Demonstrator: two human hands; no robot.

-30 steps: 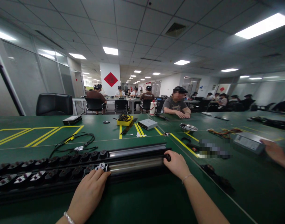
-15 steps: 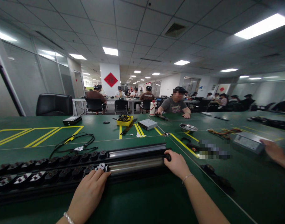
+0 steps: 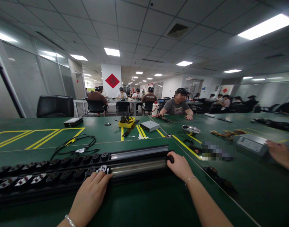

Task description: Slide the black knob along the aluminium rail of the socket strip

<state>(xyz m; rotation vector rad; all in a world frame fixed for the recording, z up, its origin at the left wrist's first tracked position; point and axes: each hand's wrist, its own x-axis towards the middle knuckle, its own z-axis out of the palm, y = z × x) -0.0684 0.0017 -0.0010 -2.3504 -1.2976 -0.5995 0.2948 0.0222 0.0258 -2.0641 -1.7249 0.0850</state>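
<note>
Two long black rails (image 3: pixel 144 171) lie side by side on the green table, each with a shiny metallic strip along its right part. A row of black socket modules (image 3: pixel 53 177), some with white faces, lines their left part. My left hand (image 3: pixel 93 192) is curled over the near rail at the last module, its fingers beside a white-faced socket module (image 3: pixel 104 169). At the rails' right end my right hand (image 3: pixel 179 166) pinches a small black rounded piece (image 3: pixel 172 159), mostly hidden by the fingers.
Behind the rails lie a looped black cable (image 3: pixel 89 140), a yellow tray (image 3: pixel 122 125) and a grey box (image 3: pixel 149 126). Rightward are a metal bowl (image 3: pixel 191 129) and a metal power supply (image 3: pixel 251 144), touched by another person's hand (image 3: pixel 279 153). A person (image 3: pixel 176 106) sits opposite.
My right hand has shifted very slightly to the right with the black piece. My left hand has stayed in place. The other person's hand at the power supply has moved slightly.
</note>
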